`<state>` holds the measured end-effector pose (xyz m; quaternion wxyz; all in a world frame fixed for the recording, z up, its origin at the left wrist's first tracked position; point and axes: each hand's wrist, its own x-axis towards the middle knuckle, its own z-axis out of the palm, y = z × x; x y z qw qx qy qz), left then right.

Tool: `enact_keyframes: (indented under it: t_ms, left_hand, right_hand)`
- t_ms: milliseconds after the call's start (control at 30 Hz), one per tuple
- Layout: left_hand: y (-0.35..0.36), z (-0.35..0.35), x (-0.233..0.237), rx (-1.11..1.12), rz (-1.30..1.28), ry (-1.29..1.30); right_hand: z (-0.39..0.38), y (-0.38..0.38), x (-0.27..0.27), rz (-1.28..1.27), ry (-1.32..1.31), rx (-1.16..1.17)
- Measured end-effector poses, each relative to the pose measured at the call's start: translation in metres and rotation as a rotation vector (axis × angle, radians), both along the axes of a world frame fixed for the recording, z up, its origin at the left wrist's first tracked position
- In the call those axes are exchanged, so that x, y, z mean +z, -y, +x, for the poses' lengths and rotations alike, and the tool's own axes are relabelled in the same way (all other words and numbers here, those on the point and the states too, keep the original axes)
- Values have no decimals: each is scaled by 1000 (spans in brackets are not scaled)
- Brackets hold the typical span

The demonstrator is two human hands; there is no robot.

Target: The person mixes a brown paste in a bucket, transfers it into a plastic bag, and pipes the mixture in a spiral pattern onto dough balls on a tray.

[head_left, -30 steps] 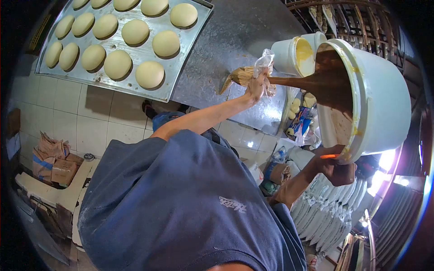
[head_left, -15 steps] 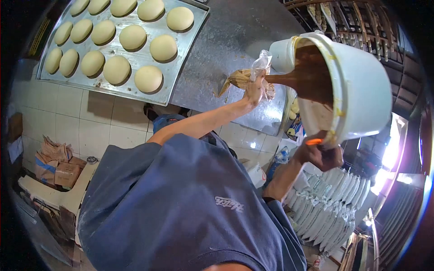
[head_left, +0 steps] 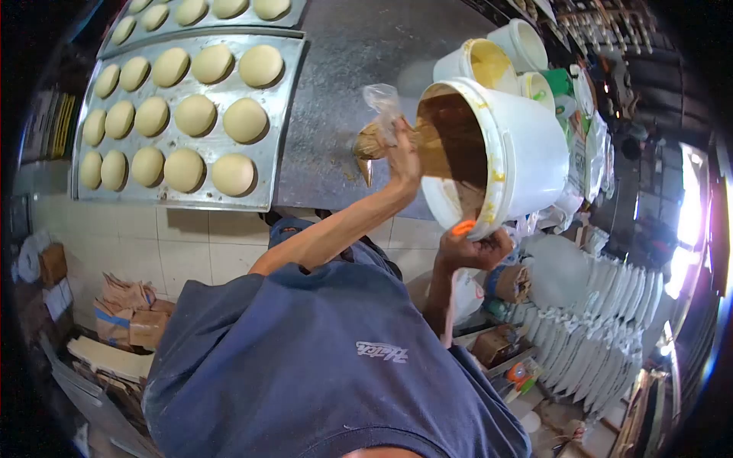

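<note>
A white bucket is tipped on its side, its mouth facing left. Thick brown paste lies inside it and reaches the mouth. My right hand grips the bucket's lower rim, and a small orange piece shows at its fingers. A clear plastic bag, smeared with brown, is held by my left hand right at the bucket's mouth. My fingers are wrapped round the bag, and part of them is hidden by it and by the paste.
Metal trays of round pale dough pieces lie at the left of the grey metal table. More tubs, including a yellow-smeared bucket, stand behind the tipped one. Stacked white packs sit at lower right.
The view has shifted, bringing more trays and tubs into sight. The bucket's mouth and the bag are nearer each other, and the stretched strand of paste between them is shorter and wider.
</note>
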<state>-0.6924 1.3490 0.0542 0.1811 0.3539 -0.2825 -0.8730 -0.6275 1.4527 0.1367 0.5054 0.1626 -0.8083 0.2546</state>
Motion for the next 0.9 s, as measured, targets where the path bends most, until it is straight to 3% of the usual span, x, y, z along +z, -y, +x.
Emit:
enact_keyframes:
  t_ms: [33,100,167,300,400,500,567,600,667,700,733,800,900]
  left_hand:
    - [8,-2,-1,18,12,-20]
    - [32,-4,-8,-96,1,-43]
    - [59,11,15,-182,103,-122]
    - [102,26,10,-309,-84,-163]
    - [127,36,-1,-375,-119,-133]
    - [129,43,1,-382,-155,-65]
    - [136,50,-22,-385,-151,-73]
    - [132,50,-9,-405,-188,-80]
    - [132,47,4,-454,-194,-70]
    - [135,49,8,-472,-201,-58]
    - [140,51,2,-449,-172,-12]
    - [146,51,9,-490,-192,30]
    - [163,61,8,-516,-366,124]
  right_hand:
    - [2,-15,8,158,-59,-114]
    - [-9,-33,3,-376,201,-153]
    - [-44,-50,-11,-806,330,-55]
    - [-86,-74,-81,-1493,597,-5]
    - [-94,-67,-108,-1599,818,-65]
    - [-100,-75,-118,-1511,936,35]
    - [-77,-81,-108,-1136,1386,-188]
    - [-66,-80,-96,-921,1587,-287]
    - [-42,-57,-73,-883,1761,89]
    - [-43,-40,-64,-1025,2023,304]
    - [-44,-20,-76,-1101,2113,489]
    - [-66,30,-98,-1096,2012,857]
    - [-94,80,-94,-1471,2068,1036]
